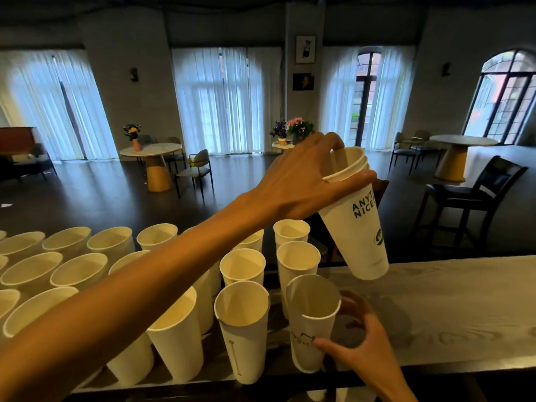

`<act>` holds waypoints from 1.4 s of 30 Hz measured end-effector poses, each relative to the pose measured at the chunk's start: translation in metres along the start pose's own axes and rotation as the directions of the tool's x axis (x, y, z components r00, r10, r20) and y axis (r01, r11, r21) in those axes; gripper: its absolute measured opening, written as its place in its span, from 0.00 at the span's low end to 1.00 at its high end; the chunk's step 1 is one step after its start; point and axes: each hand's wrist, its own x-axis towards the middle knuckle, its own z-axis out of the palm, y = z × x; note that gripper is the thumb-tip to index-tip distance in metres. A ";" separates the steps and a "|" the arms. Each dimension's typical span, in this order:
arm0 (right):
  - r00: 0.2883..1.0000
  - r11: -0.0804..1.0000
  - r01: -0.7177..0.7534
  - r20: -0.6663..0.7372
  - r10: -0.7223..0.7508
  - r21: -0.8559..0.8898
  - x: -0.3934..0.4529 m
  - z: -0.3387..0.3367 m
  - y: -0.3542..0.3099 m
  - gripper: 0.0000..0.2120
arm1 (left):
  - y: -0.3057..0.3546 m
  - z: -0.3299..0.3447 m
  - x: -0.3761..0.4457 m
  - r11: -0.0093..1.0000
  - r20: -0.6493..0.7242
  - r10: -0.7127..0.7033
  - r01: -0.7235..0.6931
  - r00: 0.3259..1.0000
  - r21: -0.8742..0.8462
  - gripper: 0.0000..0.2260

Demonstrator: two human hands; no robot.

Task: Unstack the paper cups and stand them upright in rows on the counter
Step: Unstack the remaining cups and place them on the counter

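Grey wood-grain counter, smooth tapered paper cups

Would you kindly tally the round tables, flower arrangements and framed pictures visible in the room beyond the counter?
Round tables: 3
Flower arrangements: 3
Framed pictures: 2
Total: 8

We reach our left hand far and high, fingers curled in a grip; our right hand grips low and near.
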 end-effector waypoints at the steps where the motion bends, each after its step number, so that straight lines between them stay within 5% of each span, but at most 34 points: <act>1: 0.999 1.000 0.000 -0.037 0.000 0.003 0.000 -0.011 -0.001 0.53 | 0.000 0.005 0.002 0.999 0.008 0.022 -0.022 1.000 0.027 0.27; 5: 0.983 0.997 0.062 -0.178 -0.055 0.037 0.006 -0.048 -0.013 0.55 | 0.005 0.028 0.011 0.994 0.099 0.056 -0.065 0.993 0.083 0.29; 15: 0.956 0.980 0.194 -0.215 -0.198 -0.040 0.048 -0.067 -0.036 0.33 | 0.013 0.081 0.022 0.960 0.258 0.208 -0.248 0.943 0.133 0.29; 22: 0.940 0.984 0.178 -0.294 -0.172 -0.006 0.071 -0.038 -0.019 0.34 | 0.000 0.096 0.019 0.965 0.325 0.041 -0.122 0.945 0.232 0.34; 27: 0.925 0.988 0.150 -0.346 -0.156 -0.044 0.110 -0.033 0.012 0.32 | -0.011 0.092 0.040 0.952 0.226 -0.073 0.000 0.971 0.308 0.38; 31: 0.962 0.994 0.092 -0.251 -0.105 -0.061 0.134 -0.023 0.043 0.30 | -0.028 0.080 0.066 0.932 0.126 -0.133 0.080 0.983 0.354 0.42; 42: 0.993 0.997 0.077 -0.093 -0.074 0.031 0.165 0.003 0.064 0.33 | -0.051 0.074 0.079 0.940 0.030 -0.163 0.146 0.986 0.309 0.34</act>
